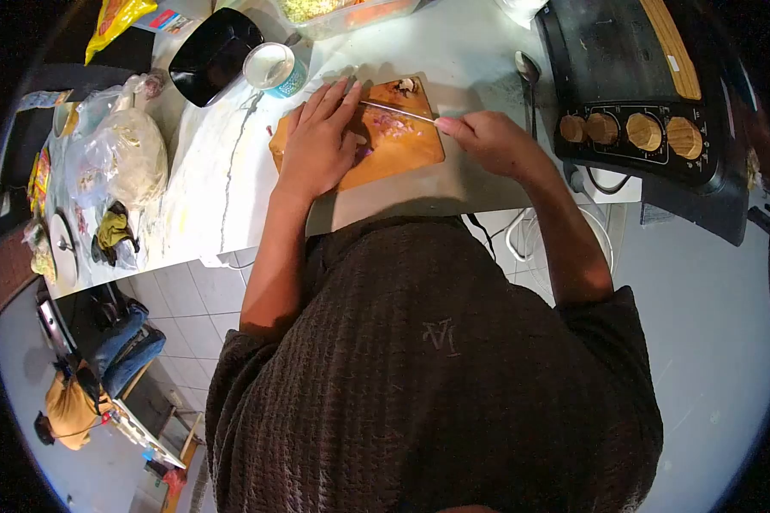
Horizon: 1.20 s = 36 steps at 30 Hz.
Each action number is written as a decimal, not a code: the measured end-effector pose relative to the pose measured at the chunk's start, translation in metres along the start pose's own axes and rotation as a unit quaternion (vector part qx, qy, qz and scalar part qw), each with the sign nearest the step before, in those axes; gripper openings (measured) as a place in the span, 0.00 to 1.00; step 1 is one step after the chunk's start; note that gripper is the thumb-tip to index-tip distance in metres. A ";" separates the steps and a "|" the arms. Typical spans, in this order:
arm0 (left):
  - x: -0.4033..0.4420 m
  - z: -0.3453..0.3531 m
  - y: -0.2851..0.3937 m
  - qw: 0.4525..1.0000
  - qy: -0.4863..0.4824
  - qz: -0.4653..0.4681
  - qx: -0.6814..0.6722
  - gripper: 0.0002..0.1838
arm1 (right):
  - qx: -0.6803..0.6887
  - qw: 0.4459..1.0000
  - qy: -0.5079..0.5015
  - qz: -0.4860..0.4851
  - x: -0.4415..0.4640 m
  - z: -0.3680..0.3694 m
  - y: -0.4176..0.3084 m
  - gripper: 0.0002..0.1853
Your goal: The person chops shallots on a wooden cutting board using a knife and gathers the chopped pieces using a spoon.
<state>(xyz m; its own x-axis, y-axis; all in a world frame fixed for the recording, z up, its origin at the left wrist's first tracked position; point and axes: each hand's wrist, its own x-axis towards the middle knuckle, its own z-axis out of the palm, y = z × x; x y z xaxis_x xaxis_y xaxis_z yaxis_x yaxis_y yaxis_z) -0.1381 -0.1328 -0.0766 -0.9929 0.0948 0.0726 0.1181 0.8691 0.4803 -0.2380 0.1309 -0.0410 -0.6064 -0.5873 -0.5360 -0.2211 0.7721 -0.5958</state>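
A wooden cutting board [402, 154] lies on the counter in front of me. My right hand [486, 141] is wrapped round the handle of a knife, whose blade [399, 111] stretches leftward across the board. My left hand [321, 141] rests over the board's left part with its fingers stretched out, fingertips close to the blade's far end. Whether they touch the blade I cannot tell. Small chopped purple-pink pieces, perhaps onion [392, 128], are scattered below the blade. A small pale and dark scrap [405, 85] sits at the board's top right corner.
A black bowl [216, 57] and a lidded tub [275, 68] stand behind my left hand. A clear container [342, 19] of cut vegetables is farther back. At right are a spoon [529, 68] and a stove [633, 128]. Plastic bags [133, 158] lie left; a person [77, 406] sits beyond.
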 end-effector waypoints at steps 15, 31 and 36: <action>-0.003 -0.001 0.001 1.000 -0.006 -0.002 0.002 0.38 | 0.036 0.998 0.040 0.039 -0.004 0.027 0.007 0.37; -0.010 -0.012 0.017 0.955 0.189 -0.037 -0.227 0.25 | -0.026 0.982 0.181 0.036 -0.057 0.045 -0.009 0.24; -0.010 -0.007 0.019 0.890 0.218 -0.151 -0.371 0.09 | 0.115 0.974 0.194 0.029 -0.057 0.063 0.006 0.24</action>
<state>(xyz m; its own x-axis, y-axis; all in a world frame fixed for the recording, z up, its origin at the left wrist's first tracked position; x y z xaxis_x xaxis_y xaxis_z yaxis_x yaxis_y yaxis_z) -0.1257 -0.1204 -0.0625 -0.8990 -0.4270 0.0969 -0.0128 0.2469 0.9690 -0.1565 0.1534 -0.0516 -0.8658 -0.3738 -0.3326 -0.0279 0.6997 -0.7139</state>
